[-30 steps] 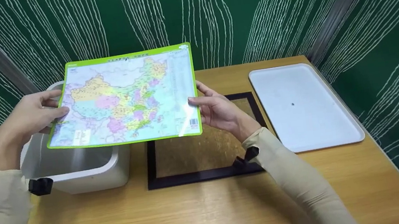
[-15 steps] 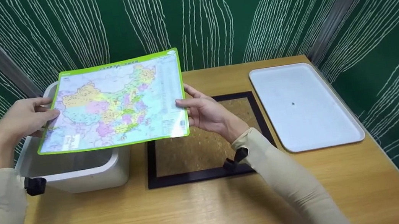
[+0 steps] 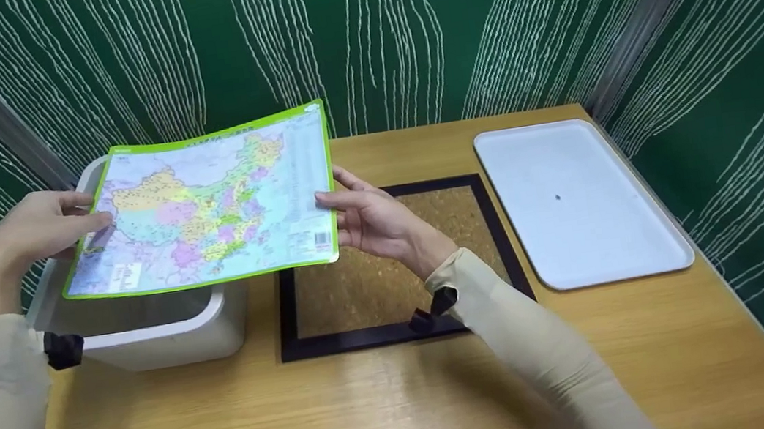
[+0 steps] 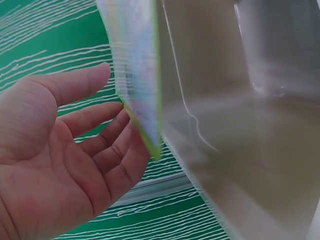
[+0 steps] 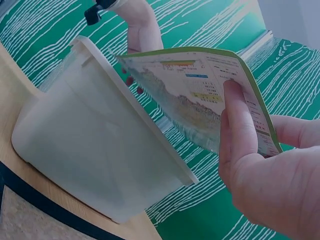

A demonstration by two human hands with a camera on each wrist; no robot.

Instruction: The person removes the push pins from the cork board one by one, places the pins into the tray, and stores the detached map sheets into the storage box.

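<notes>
A flexible map sheet [image 3: 204,208] with a green border is held up over the white bin [image 3: 147,335], printed side facing me. It tilts and bows slightly, its upper right corner raised. My left hand [image 3: 23,236] holds the left edge, thumb over the front and fingers behind. In the left wrist view, that thumb [image 4: 82,85] lies close to the sheet's edge, and the fingertips meet its lower corner. On the opposite edge, my right hand [image 3: 383,222] pinches the map between thumb and fingers. The right wrist view shows its fingers [image 5: 240,120] spread on the printed back.
A dark-framed cork board [image 3: 363,298] lies flat on the wooden table [image 3: 269,421], partly under my right forearm. Right of it lies a shallow white tray [image 3: 582,218] with a small dark spot. Green walls [image 3: 490,23] with white wavy lines stand behind and at the sides.
Both hands have carried the map left and slightly down, farther over the bin. The right hand has come closer to the left, and the sheet bows more.
</notes>
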